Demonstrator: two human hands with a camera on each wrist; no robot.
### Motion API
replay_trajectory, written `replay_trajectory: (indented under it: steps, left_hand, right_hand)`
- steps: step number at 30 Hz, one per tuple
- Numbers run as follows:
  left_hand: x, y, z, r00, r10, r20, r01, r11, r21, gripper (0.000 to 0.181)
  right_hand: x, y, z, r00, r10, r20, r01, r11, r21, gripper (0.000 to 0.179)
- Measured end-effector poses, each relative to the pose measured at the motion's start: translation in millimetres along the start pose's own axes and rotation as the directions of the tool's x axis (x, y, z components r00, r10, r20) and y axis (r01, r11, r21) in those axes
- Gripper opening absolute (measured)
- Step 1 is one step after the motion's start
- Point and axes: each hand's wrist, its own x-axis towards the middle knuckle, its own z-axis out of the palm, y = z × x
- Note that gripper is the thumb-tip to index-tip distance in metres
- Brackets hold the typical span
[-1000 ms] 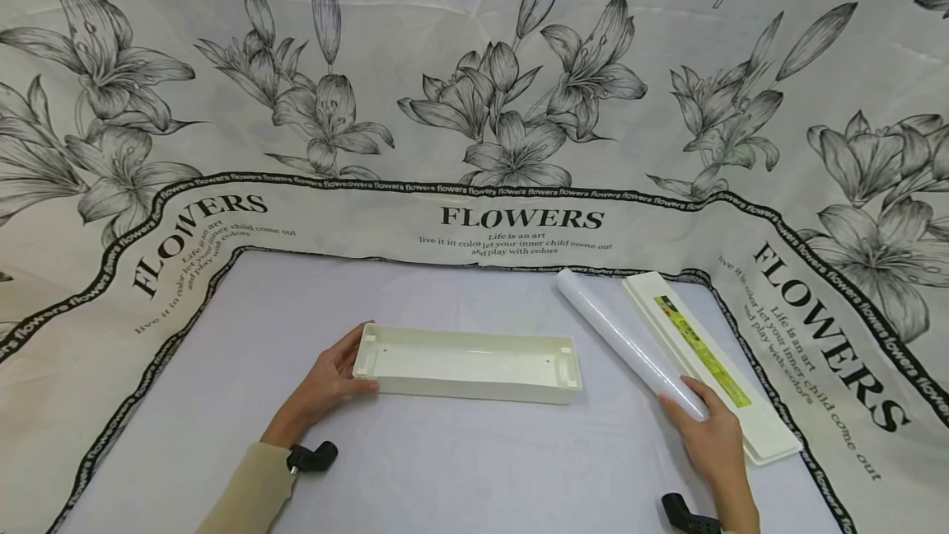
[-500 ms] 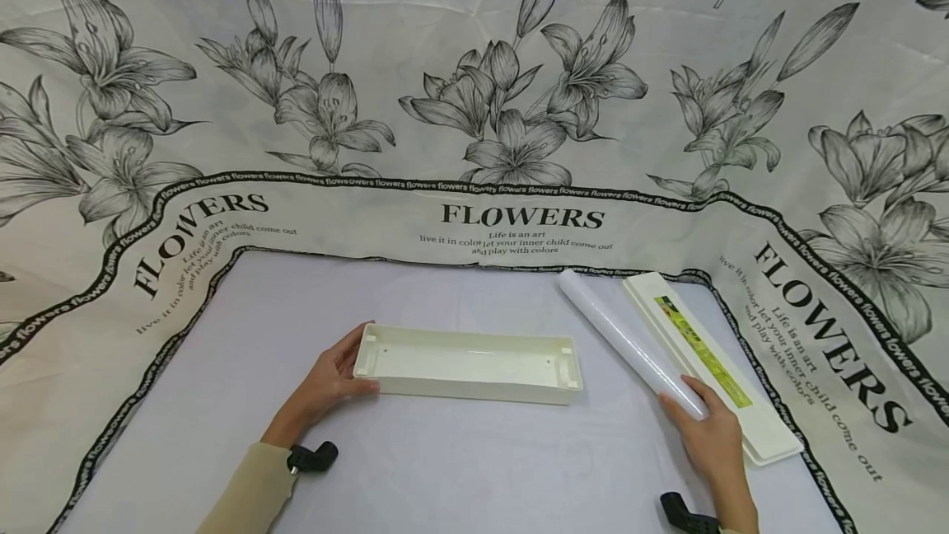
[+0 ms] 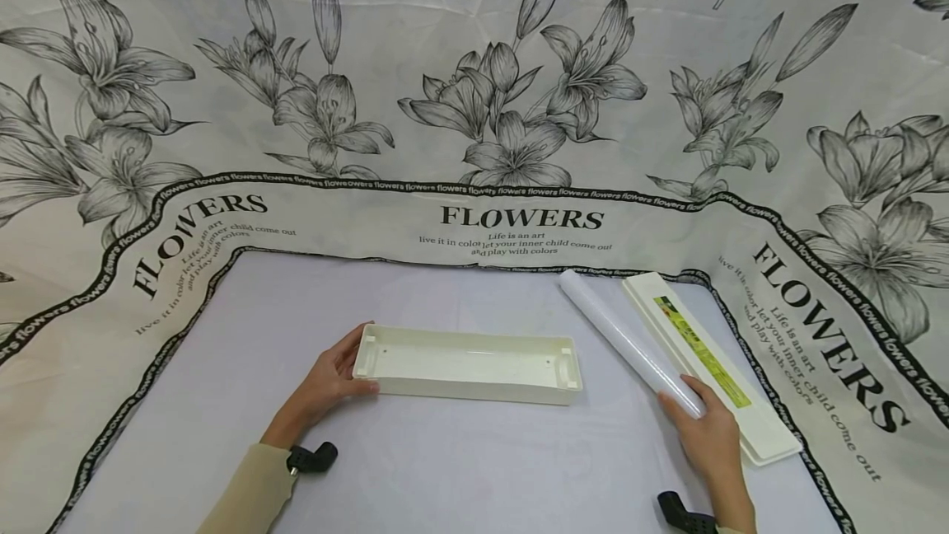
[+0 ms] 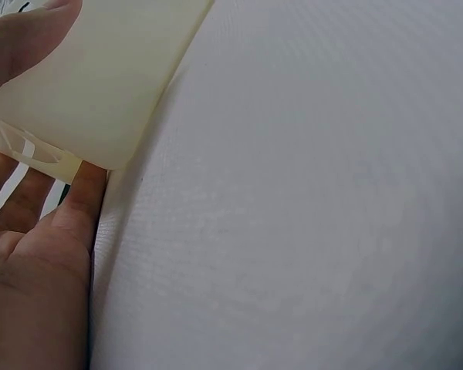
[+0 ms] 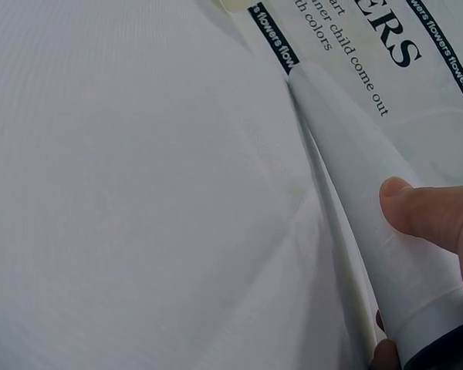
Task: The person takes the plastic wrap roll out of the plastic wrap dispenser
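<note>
A long cream plastic box (image 3: 467, 353), open at the top, lies crosswise near the middle of the table. My left hand (image 3: 334, 377) grips its left end, thumb on the front wall and fingers at the end wall. In the left wrist view the thumb (image 4: 31, 38) lies across the box wall (image 4: 92, 92). To the right, my right hand (image 3: 708, 431) holds the near end of a roll of clear plastic wrap (image 3: 623, 336), which slants away to the back. In the right wrist view the thumb presses on the roll (image 5: 370, 169), and two fingertips show underneath.
Just right of the roll lies a long white lid (image 3: 767, 427) with a green and yellow label (image 3: 700, 351). A white cloth (image 3: 474, 468) covers the table, bordered by a flower-printed sheet (image 3: 519, 229) with black bands. Black wrist cameras sit on both wrists.
</note>
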Motion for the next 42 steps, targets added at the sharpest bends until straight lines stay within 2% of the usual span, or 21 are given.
replay_trajectory:
  steps: [14, 26, 36, 42]
  left_hand:
    - [-0.1, 2.7, -0.9, 1.000, -0.009, 0.003, 0.009, 1.000, -0.014, 0.114]
    - [4.4, 3.8, -5.5, 1.000, -0.011, 0.017, 0.011, 1.000, -0.023, 0.114]
    - [5.7, 2.1, -5.6, 1.000, -0.011, 0.015, 0.012, 1.000, -0.015, 0.113]
    - [5.5, 2.8, -5.2, 1.000, -0.012, 0.020, 0.012, 1.000, -0.024, 0.113]
  right_hand:
    - [-0.4, -3, 0, 0.998, -0.061, 0.005, 0.062, 0.994, -0.085, 0.064]
    - [0.5, -11, -1, 0.997, -0.079, 0.022, 0.081, 0.988, -0.134, 0.063]
    - [5.3, -9, -4, 0.993, -0.089, 0.082, 0.102, 0.982, -0.160, 0.066]
    - [8.1, -8, -5, 0.991, -0.067, 0.116, 0.088, 0.980, -0.179, 0.070]
